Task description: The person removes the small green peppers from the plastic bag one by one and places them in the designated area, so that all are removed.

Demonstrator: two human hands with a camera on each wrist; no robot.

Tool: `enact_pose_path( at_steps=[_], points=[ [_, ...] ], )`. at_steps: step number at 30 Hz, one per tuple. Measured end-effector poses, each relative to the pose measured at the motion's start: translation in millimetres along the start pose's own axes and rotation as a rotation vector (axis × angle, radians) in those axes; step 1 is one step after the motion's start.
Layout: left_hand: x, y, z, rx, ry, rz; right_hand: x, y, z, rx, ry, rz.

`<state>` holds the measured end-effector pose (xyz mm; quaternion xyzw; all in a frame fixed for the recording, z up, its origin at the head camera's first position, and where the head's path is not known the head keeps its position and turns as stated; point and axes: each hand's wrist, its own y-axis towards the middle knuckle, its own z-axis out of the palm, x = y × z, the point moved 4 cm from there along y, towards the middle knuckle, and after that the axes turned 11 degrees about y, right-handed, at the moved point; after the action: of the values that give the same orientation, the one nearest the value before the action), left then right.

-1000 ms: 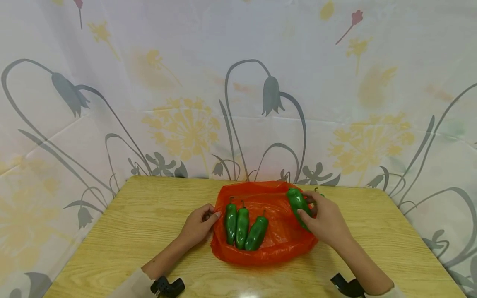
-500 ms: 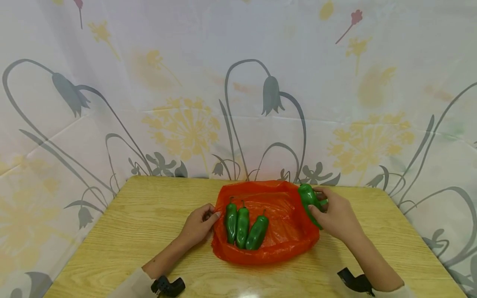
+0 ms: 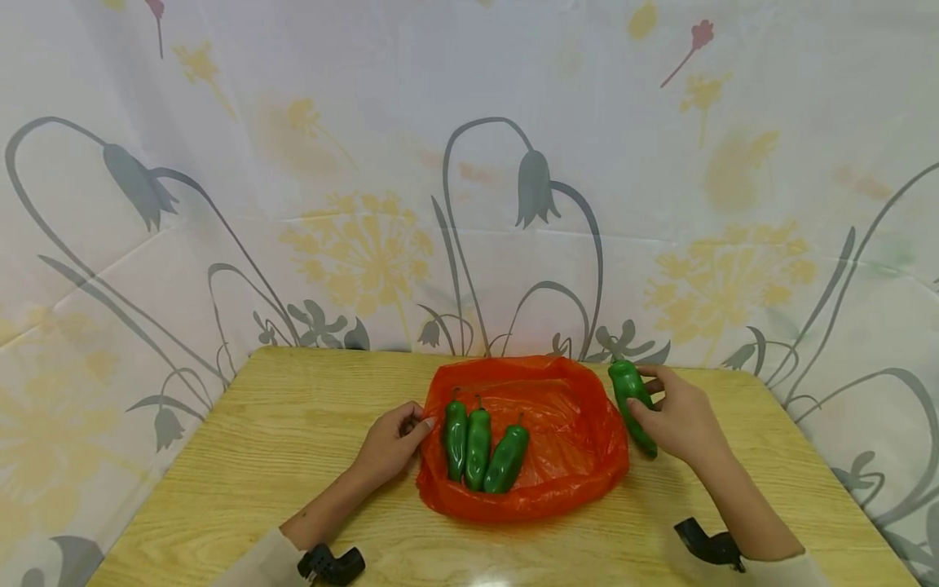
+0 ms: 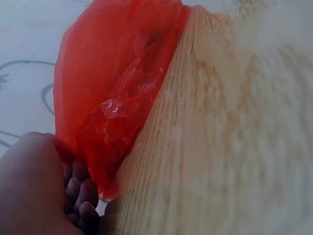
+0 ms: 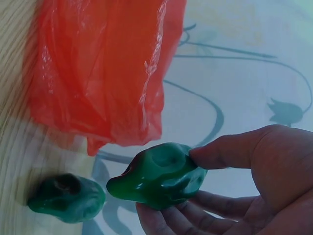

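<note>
Yellowish wood table (image 3: 308, 399) under left hand (image 3: 390, 444) and right hand (image 3: 682, 420). Creased white cloth (image 3: 469, 49) hangs beyond both, with a yellow flower print (image 3: 367, 253) past the left hand, a second yellow print (image 3: 729, 281) past the right, grey bell flower print (image 3: 535, 183) between them.

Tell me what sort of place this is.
Likely a staged tabletop setup, though the wider room isn't shown: a wood-grain table, a creased flower-print backdrop behind it, and a red plastic bag holding three green peppers.

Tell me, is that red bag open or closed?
Open: the red bag gapes wide, and three green peppers show inside it in the head view.
</note>
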<state>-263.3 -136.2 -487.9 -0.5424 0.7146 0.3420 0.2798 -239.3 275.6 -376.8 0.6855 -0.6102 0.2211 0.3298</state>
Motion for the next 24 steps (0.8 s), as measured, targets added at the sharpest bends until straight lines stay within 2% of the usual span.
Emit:
enact_pose_path(
  at_steps=[10, 24],
  points=[
    [-1.3, -1.2, -0.6, -0.001, 0.000, 0.002, -15.5, 4.5, -6.6, 0.017, -0.008, 0.074],
    [-0.6, -0.4, -0.1, 0.001, 0.008, -0.004, -38.4, 9.6, -15.0, 0.012, -0.075, 0.111]
  ],
)
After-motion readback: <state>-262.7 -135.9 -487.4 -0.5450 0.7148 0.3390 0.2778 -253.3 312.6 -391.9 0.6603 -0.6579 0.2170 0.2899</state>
